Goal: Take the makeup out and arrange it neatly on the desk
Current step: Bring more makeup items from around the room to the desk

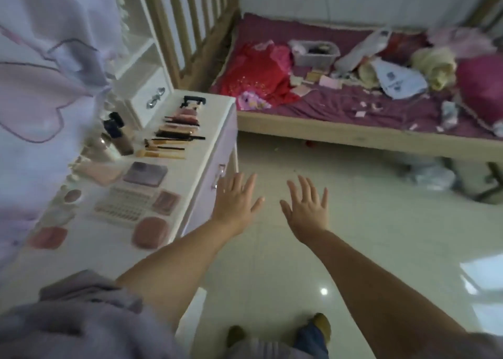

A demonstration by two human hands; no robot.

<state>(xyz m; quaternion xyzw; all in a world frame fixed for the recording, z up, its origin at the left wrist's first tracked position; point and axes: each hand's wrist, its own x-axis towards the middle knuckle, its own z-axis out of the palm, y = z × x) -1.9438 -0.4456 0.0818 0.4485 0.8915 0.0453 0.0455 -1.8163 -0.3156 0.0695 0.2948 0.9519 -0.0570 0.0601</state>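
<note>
Head view is showing both of your hands stretched out over the tiled floor, palms down and fingers spread, grasping nothing. Your left hand is hovering just beside the near right edge of the white table, close to its drawer handle; your right hand is floating a little to its right, apart from it.

The makeup is lying in rows on the table to your left: brushes side by side in the middle, bottles standing to their left, a grey palette nearer, then a lash tray with small pink compacts around it. A black-handled item is sitting at the far end, too blurred to identify.

Across the floor, a bed with a purple cover is carrying scattered clothes, bags and a clear bin.
</note>
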